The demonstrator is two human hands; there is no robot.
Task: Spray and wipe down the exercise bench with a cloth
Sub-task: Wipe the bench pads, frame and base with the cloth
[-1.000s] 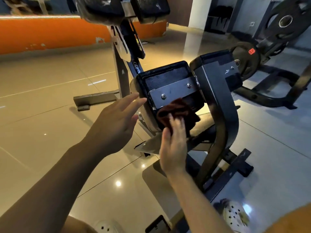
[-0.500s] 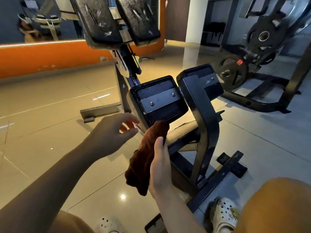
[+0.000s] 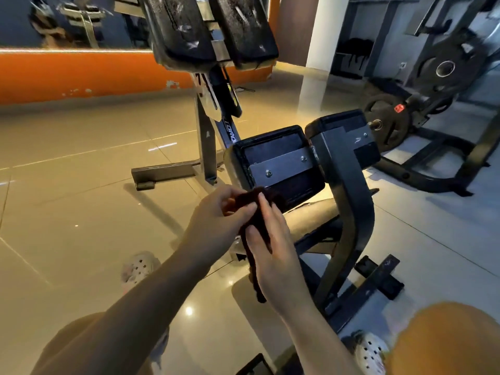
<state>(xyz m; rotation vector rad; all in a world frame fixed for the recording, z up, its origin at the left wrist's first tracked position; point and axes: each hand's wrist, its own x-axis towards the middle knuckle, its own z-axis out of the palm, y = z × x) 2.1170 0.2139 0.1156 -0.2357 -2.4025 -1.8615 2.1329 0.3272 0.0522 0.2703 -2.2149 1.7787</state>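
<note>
The exercise bench (image 3: 343,185) is a black steel frame with two black leg pads; the nearer pad (image 3: 276,161) shows its back with a bolted metal plate. Two larger worn pads (image 3: 205,31) stand higher at the far end. A dark maroon cloth (image 3: 257,220) hangs between my hands just below the nearer pad. My left hand (image 3: 216,226) pinches its upper part with curled fingers. My right hand (image 3: 273,244) holds the cloth from the right, thumb and fingers against it. No spray bottle is in view.
Glossy tiled floor (image 3: 81,212) surrounds the bench. A weight machine with black plates (image 3: 389,125) stands at the right. An orange wall band (image 3: 81,74) and a white pillar (image 3: 322,31) lie beyond. My white clogs (image 3: 138,269) and orange-clad knee (image 3: 443,339) are below.
My right hand drew the cloth off the pad's back and down. My left hand, open in the air before, came over and took hold of the cloth's top.
</note>
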